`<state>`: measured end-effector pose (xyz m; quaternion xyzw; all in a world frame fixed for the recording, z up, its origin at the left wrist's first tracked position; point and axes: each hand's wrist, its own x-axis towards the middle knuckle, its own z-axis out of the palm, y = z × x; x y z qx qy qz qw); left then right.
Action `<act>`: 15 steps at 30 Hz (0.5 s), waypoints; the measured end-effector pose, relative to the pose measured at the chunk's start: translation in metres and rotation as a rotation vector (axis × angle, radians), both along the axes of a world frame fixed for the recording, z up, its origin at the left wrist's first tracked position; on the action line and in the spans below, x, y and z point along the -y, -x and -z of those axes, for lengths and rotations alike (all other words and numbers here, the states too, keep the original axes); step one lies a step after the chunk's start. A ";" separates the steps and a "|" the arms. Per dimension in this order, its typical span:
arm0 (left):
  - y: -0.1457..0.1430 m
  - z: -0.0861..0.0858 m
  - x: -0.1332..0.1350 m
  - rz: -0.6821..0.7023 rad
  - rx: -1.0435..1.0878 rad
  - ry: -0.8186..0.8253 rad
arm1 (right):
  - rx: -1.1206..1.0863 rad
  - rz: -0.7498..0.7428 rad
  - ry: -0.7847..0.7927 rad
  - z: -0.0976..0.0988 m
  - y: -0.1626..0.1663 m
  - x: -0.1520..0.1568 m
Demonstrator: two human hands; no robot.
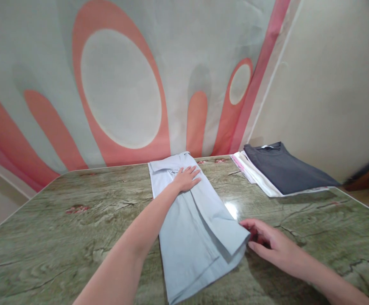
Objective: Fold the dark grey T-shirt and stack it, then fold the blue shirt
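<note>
A light blue collared shirt (pixel 191 228) lies folded lengthwise on the green marbled table (pixel 60 224), collar at the far end. My left hand (pixel 186 178) rests flat on the shirt near the collar, fingers stretched out. My right hand (pixel 267 241) is at the shirt's near right corner, where a folded sleeve edge ends. Its fingers touch the fabric's edge, and I cannot see whether they pinch it.
A stack of folded garments (pixel 280 173), dark grey on top of white and pink ones, sits at the table's far right. A grey and coral patterned cloth (pixel 121 84) hangs behind the table. A beige wall (pixel 331 84) stands on the right.
</note>
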<state>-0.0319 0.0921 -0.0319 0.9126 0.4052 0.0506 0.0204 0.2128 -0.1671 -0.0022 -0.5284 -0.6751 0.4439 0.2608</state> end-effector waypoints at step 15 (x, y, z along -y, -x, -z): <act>0.007 -0.011 0.074 0.076 0.012 0.030 | 0.313 0.107 -0.296 0.011 0.011 -0.002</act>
